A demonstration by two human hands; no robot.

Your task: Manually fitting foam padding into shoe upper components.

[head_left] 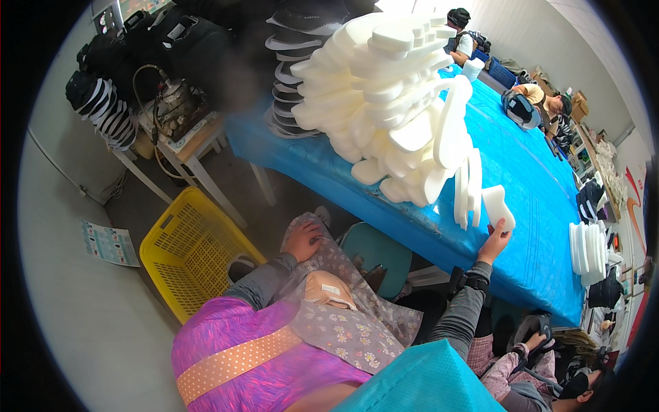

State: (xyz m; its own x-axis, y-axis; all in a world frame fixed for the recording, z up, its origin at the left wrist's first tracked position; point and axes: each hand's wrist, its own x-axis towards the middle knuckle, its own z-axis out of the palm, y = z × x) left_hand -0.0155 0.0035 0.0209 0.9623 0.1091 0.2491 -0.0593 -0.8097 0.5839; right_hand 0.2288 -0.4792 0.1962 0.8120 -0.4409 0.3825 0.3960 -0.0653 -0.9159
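Here, the right hand (493, 245) is pinching a white wavy foam slab (495, 204), its length pointing far; the left hand (303, 241) is resting, grasp unclear.

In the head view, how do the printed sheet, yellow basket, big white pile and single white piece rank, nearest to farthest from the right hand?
1. Single white piece: in the right hand.
2. Big white pile: on the blue table, leftward.
3. Yellow basket: farther left, beyond the lap.
4. Printed sheet: far left.
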